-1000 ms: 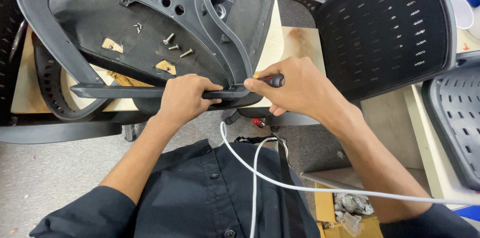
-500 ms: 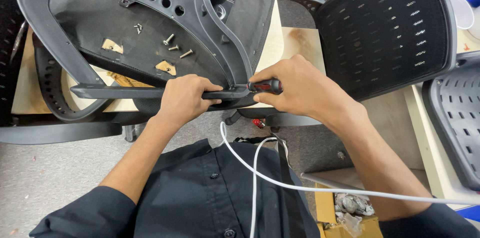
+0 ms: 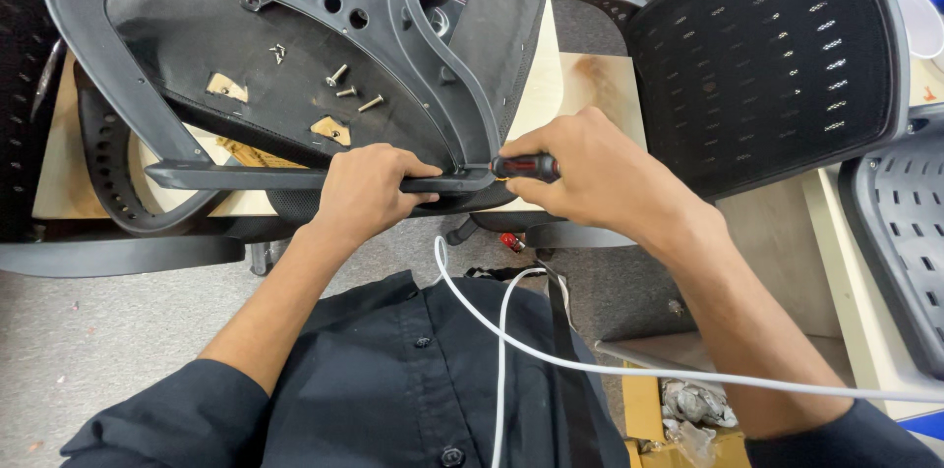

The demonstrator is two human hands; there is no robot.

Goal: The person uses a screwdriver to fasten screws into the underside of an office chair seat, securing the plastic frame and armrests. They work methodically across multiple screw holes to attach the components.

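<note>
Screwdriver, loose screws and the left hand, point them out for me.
screwdriver [image 3: 526, 168], head view, on its black and red handle.
loose screws [image 3: 346, 91], head view, on the middle screw of the cluster.
left hand [image 3: 369, 191], head view, on the back of the hand.

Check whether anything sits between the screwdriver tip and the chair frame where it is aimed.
Nothing visible does. The right hand holds the screwdriver with its tip already at the chair frame. The left hand grips the frame beside that spot, not across it.
</note>
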